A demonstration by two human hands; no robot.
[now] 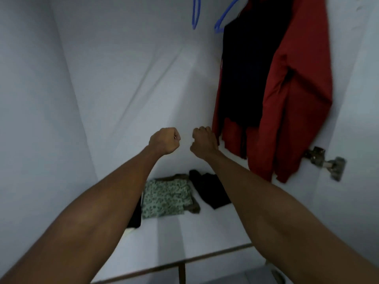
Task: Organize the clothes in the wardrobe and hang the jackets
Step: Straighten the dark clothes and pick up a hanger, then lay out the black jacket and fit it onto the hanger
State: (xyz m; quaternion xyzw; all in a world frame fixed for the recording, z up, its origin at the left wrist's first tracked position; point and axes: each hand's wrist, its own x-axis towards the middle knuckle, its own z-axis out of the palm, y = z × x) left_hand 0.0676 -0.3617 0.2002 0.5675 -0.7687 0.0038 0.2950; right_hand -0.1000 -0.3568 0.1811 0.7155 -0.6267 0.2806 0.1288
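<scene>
a metal door hinge (pixel 325 161) on the white panel, at right

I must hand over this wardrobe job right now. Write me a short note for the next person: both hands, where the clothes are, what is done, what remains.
Left hand and right hand: both fists, raised inside the wardrobe, holding nothing.
Done: red jacket and dark garment hang at the right.
Free: two blue hangers at the top.
On the shelf: folded green patterned cloth, black cloth beside it.
Left: tidy the shelf clothes.
</scene>
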